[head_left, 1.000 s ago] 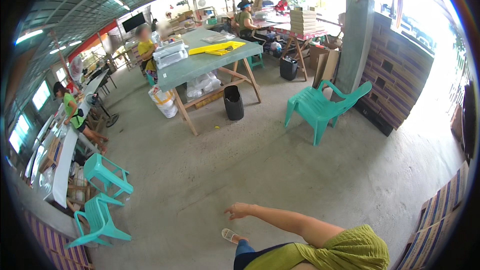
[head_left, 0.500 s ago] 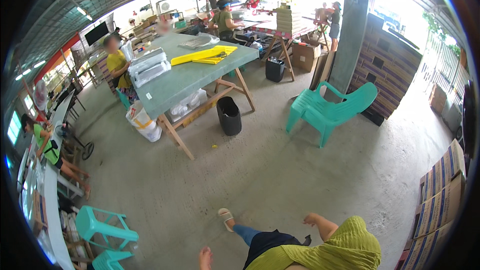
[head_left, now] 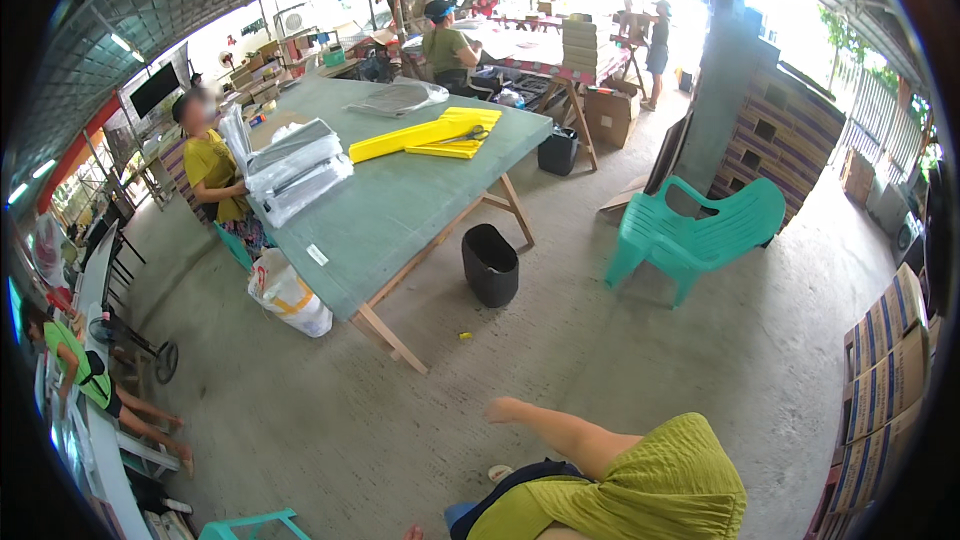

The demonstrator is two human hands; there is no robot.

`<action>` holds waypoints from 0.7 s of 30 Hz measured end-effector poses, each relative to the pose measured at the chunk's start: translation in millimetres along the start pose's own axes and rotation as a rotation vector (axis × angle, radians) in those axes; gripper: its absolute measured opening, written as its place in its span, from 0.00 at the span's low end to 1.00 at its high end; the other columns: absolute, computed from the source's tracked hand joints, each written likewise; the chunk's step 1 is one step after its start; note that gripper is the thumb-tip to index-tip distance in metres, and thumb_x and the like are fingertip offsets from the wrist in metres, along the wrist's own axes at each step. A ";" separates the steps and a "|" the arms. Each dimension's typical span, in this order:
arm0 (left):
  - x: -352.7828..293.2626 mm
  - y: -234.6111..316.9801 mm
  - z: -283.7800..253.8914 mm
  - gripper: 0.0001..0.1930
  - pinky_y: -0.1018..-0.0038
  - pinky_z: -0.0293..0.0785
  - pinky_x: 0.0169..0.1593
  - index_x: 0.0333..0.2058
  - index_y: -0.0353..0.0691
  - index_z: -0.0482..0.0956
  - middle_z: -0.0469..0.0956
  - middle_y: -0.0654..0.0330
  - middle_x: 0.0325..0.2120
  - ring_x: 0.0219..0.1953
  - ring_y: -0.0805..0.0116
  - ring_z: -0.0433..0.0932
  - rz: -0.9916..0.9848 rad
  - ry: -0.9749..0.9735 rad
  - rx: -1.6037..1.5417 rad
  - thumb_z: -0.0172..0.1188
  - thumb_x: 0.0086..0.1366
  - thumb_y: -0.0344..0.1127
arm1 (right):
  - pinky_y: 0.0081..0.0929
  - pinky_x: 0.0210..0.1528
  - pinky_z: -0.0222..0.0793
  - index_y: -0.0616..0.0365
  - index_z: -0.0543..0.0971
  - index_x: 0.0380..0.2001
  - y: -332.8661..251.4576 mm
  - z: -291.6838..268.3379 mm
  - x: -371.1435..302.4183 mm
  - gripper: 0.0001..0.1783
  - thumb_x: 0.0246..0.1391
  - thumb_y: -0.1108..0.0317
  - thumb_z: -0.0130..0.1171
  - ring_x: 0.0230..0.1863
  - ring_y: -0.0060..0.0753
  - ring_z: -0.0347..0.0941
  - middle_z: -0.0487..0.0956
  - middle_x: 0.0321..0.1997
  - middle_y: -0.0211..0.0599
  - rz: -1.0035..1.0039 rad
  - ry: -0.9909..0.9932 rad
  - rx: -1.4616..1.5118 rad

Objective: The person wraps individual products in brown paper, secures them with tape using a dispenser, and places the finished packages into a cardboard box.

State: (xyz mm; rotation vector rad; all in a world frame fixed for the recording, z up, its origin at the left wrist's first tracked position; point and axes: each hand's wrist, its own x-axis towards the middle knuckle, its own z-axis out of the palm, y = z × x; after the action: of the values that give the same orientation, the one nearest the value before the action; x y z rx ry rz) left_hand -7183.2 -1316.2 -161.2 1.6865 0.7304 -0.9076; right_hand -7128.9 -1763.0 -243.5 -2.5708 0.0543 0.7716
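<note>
My right hand point(head_left: 508, 410) reaches forward over the bare concrete floor, its arm stretched out from a yellow-green sleeve. Nothing shows in it; the fingers look loose and are small in view. Of my left hand point(head_left: 413, 533) only the fingertips come in at the lower edge, apart and with no object visible at them. The green-topped table point(head_left: 400, 210) stands ahead, beyond reach of both hands. On it lie yellow folded pieces point(head_left: 428, 135), scissors point(head_left: 478, 133) and a stack of plastic-wrapped grey pieces point(head_left: 298, 170). One light sandal point(head_left: 500, 473) shows by my dark lower garment.
A black bin point(head_left: 490, 265) stands by the table, a teal chair point(head_left: 700, 230) to its right. Cartons point(head_left: 885, 380) are stacked at the right edge. A teal stool point(head_left: 255, 526) is at lower left. People work at the tables; one person point(head_left: 215, 165) sits at the green table.
My view has moved closer to the green table. My right hand has swung forward and left; my left hand has dropped almost out of view.
</note>
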 end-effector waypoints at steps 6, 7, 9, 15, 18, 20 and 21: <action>73.6 54.6 -168.5 0.27 0.58 0.72 0.48 0.57 0.38 0.72 0.75 0.52 0.52 0.47 0.57 0.77 -0.100 0.173 -0.152 0.57 0.67 0.50 | 0.42 0.58 0.69 0.47 0.80 0.52 -326.6 -172.7 186.0 0.22 0.54 0.56 0.60 0.54 0.47 0.76 0.79 0.55 0.40 -0.305 -0.060 0.068; 91.3 70.1 -184.9 0.27 0.58 0.72 0.47 0.57 0.38 0.72 0.76 0.52 0.51 0.47 0.57 0.77 -0.102 0.164 -0.157 0.57 0.67 0.50 | 0.44 0.59 0.68 0.45 0.81 0.52 -331.1 -177.6 219.5 0.22 0.52 0.55 0.62 0.55 0.46 0.75 0.80 0.55 0.39 -0.298 -0.013 0.063; 121.9 94.8 -237.8 0.27 0.60 0.73 0.46 0.56 0.37 0.73 0.76 0.52 0.50 0.46 0.58 0.77 -0.129 0.185 -0.173 0.57 0.67 0.51 | 0.45 0.60 0.66 0.37 0.77 0.57 -366.9 -184.8 281.9 0.25 0.55 0.56 0.59 0.57 0.44 0.74 0.78 0.56 0.38 -0.255 -0.080 0.080; 213.2 197.4 -382.1 0.26 0.64 0.74 0.44 0.53 0.36 0.76 0.79 0.53 0.47 0.43 0.60 0.78 -0.237 0.231 -0.150 0.57 0.66 0.51 | 0.41 0.46 0.74 0.49 0.82 0.48 -351.3 -136.9 426.8 0.18 0.55 0.61 0.56 0.46 0.45 0.78 0.81 0.50 0.39 -0.202 -0.392 -0.333; 272.4 276.8 -479.3 0.26 0.66 0.75 0.42 0.52 0.35 0.78 0.80 0.53 0.46 0.42 0.61 0.78 -0.222 0.251 -0.072 0.57 0.66 0.52 | 0.39 0.40 0.74 0.47 0.84 0.44 -365.0 -132.1 463.9 0.21 0.52 0.50 0.60 0.38 0.39 0.79 0.83 0.38 0.41 0.217 -0.387 0.019; 313.1 315.0 -528.0 0.26 0.67 0.75 0.41 0.51 0.35 0.79 0.80 0.53 0.45 0.41 0.62 0.79 -0.213 0.284 0.009 0.57 0.66 0.52 | 0.40 0.38 0.75 0.47 0.83 0.47 -409.8 -154.6 500.3 0.22 0.52 0.50 0.59 0.34 0.38 0.78 0.83 0.38 0.40 0.198 -0.356 0.180; 337.7 337.5 -546.7 0.26 0.68 0.76 0.41 0.50 0.35 0.79 0.81 0.53 0.44 0.41 0.62 0.79 -0.183 0.284 0.088 0.57 0.66 0.52 | 0.40 0.37 0.75 0.47 0.83 0.49 -427.8 -164.3 515.2 0.23 0.52 0.50 0.59 0.33 0.38 0.78 0.83 0.37 0.40 0.203 -0.334 0.264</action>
State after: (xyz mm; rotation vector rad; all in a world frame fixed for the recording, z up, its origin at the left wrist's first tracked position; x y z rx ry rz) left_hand -6609.7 -871.9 -183.7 1.8713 1.0633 -0.8435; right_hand -6540.5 -1404.3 -219.4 -2.1815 0.2945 1.1757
